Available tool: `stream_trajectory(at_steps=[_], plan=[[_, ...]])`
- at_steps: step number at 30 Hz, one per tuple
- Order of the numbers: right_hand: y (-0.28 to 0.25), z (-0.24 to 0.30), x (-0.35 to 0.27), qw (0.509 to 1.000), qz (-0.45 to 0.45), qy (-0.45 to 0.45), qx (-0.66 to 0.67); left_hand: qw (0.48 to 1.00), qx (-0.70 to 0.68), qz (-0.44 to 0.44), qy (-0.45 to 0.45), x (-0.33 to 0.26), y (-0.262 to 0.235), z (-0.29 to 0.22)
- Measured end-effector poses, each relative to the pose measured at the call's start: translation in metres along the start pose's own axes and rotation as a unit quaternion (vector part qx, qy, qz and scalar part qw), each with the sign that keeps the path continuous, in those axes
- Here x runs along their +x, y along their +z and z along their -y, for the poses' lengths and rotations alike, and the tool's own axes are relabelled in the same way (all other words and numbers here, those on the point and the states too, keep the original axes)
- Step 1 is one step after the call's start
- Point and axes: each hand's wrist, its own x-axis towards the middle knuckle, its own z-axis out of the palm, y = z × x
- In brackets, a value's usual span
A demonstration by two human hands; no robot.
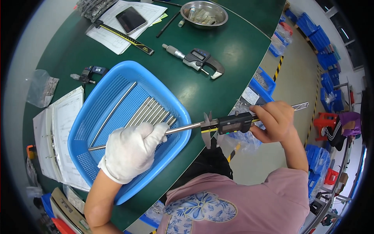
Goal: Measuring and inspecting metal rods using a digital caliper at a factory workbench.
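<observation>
Closest to the camera, a pink shirt with a blue flower print (202, 208) is seen at the lower edge, just below the blue basket (93, 113), which is taken as the landmark. To the left of the basket, an open ring binder with paper sheets (58, 136) is laid on the green counter (230, 50), and a clear plastic bag (41, 87) is lying further left. Just above the basket's upper left corner, a small dark gauge (87, 74) is placed.

Inside the basket, a row of metal rods (150, 111) is laid side by side, and one single long rod (113, 113) is lying apart on their left. Over the lower right part of the basket, the left hand (130, 150), covered with a white glove, is closed around a steel rod (181, 128). This rod is held level and reaches out over the basket's right rim.

Just right of the basket, the rod's end is caught between the jaws of a digital caliper (231, 124). The caliper is gripped by the bare right hand (274, 121), with the thumb laid on its slider.

Above the basket, a ruler (124, 37), a phone on papers (131, 19), a micrometer (194, 58) and a metal bowl (204, 13) are seen on the counter.
</observation>
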Motion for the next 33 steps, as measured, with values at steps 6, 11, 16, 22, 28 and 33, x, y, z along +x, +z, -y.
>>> stream_trajectory(at_steps=[6,11,16,22,28,33], plan=[[0.003,0.003,-0.004,0.995,0.033,0.067,0.063,0.993,-0.118,-0.020,-0.024,-0.013,0.001,0.008],[0.008,0.015,0.013,0.827,0.032,0.369,0.423,0.984,-0.144,-0.101,-0.018,-0.006,0.007,-0.004],[0.002,0.053,0.065,0.647,0.111,0.399,0.640,0.981,-0.156,-0.106,-0.042,-0.028,-0.009,-0.018],[-0.001,0.071,0.091,0.638,0.153,0.368,0.659,0.984,-0.126,-0.100,-0.073,-0.057,-0.031,-0.014],[0.006,0.086,0.122,0.576,0.158,0.359,0.717,0.965,0.056,-0.116,-0.230,-0.111,-0.034,0.009],[0.008,0.102,0.146,0.540,0.174,0.328,0.755,0.807,-0.026,-0.444,-0.389,-0.170,-0.040,0.020]])
